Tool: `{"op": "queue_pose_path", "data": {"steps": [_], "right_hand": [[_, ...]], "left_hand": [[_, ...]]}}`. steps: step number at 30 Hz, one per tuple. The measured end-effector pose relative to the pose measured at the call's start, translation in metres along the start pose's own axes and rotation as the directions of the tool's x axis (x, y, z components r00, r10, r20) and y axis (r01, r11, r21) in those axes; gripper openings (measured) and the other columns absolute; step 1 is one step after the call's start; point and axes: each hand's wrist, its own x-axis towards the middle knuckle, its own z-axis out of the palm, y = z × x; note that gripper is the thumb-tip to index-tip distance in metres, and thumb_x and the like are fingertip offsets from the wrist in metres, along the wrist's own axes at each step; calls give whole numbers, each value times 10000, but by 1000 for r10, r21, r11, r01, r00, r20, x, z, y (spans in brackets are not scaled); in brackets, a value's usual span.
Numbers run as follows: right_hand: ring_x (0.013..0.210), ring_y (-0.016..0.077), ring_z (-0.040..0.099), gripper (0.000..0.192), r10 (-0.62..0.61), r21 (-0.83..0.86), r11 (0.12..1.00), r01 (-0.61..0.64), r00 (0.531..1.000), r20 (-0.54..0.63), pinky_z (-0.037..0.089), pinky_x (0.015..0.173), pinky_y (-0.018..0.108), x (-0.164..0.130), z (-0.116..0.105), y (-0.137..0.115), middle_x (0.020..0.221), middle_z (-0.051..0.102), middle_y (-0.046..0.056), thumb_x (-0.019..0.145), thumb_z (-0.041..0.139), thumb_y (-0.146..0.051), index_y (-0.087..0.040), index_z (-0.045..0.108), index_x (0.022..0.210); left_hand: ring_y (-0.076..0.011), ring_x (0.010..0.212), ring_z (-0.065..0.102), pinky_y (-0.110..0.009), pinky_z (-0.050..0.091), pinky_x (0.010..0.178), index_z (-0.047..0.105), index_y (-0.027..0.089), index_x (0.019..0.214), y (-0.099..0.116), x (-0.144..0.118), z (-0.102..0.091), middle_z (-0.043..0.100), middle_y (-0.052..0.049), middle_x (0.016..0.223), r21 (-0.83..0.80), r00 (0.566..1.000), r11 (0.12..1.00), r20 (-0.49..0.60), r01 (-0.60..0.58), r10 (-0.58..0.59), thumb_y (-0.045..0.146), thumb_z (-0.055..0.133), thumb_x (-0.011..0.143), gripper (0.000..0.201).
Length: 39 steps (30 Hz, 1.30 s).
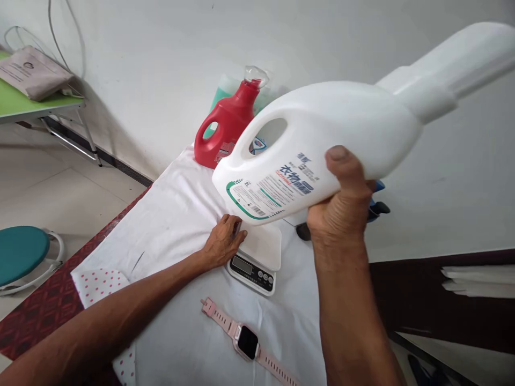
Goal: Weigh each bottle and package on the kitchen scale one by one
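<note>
Right hand (341,201): wrapped from below around the base of the white detergent jug (322,145), thumb pressed across its labelled face — a closed, full-palm clasp, seemingly chosen because the handle loop is left free and the weight is borne at the bottom end.

White detergent jug: held in the air on its side, above the kitchen scale (257,257), with its long neck tilted up and to the right, away from the table; whether it is capped cannot be told.

Left hand (223,241): laid at the left edge of the scale, fingers curled against its platform. It appears to be steadying the scale rather than gripping it; nothing is seen pinched, though the fingertips are partly hidden.

Kitchen scale: set flat on the white cloth (169,225), display and buttons turned toward the person — legible from where the person stands.

Red jug (227,126): stood upright at the far end of the cloth, near the wall, well apart from both hands.

Pink watch (247,340): laid flat with its strap stretched out, just in front of the scale, untouched.
</note>
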Motion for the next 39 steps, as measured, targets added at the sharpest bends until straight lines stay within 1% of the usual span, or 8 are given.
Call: {"op": "queue_pose_path", "data": {"steps": [10,14,24,29,31,33,36,39], "right_hand": [[1208,333,702,388,48,-193,978,-84,982,-182,581,1086,577,-42,-82,-24,1091,755,16,684,870,-287,-248,744,1049],[1224,332,683,404,90,-187,972,-139,964,-252,602,1050,535,-57,-91,-18,1116,749,50,641,894,-263,-216,723,1004],[1237,321,669,415,95,-206,970,-131,979,-178,593,1018,483,-61,-93,-10,1174,749,81,704,886,-354,-246,715,1066],[1293,294,622,583,180,-211,957,-201,977,-114,527,1074,487,-77,-118,-18,1265,716,56,687,879,-643,-288,694,1111],[1260,274,630,638,215,-201,944,-261,951,-223,526,1049,465,-93,-138,-17,1254,708,65,746,735,-803,-276,697,1103],[1140,263,679,672,312,-151,905,-397,863,-397,554,965,448,-114,-157,-10,1160,726,86,837,566,-854,-239,708,1068],[878,244,712,645,401,-162,812,-561,738,-542,562,776,387,-150,-177,12,915,739,82,839,607,-823,-196,702,955],[703,210,678,613,415,-252,760,-599,746,-521,510,651,334,-177,-183,34,762,710,59,865,633,-781,-172,694,890]], "left_hand": [[-243,1059,647,-426,540,986,617,206,1067,8,2,-6,677,-92,1073,70,1000,998,-18,8,-7,182,415,1020,209],[-245,1032,638,-427,544,964,617,207,1056,9,2,-7,681,-87,1057,107,1000,994,-13,18,-17,150,437,993,199],[-248,1172,642,-469,528,1074,587,161,1253,6,0,-5,669,-146,1249,17,998,999,-61,33,-32,153,449,977,308],[-258,1186,654,-505,536,1078,585,185,1262,7,-1,-7,687,-134,1246,17,999,1000,-49,21,-20,167,469,962,322],[-260,1180,661,-501,549,1063,586,176,1261,8,-1,-7,689,-137,1240,21,999,1000,-40,23,-23,169,471,953,329],[-255,1166,670,-486,565,1040,585,167,1267,10,-1,-8,687,-142,1248,17,999,999,-25,30,-30,175,479,945,338],[-246,1144,681,-476,578,1016,580,166,1279,12,-1,-8,694,-138,1251,11,999,999,-6,40,-40,199,495,944,347],[-244,1128,688,-488,577,1015,579,160,1283,14,0,-9,708,-136,1237,17,1000,999,-4,31,-31,223,503,947,351]]}}
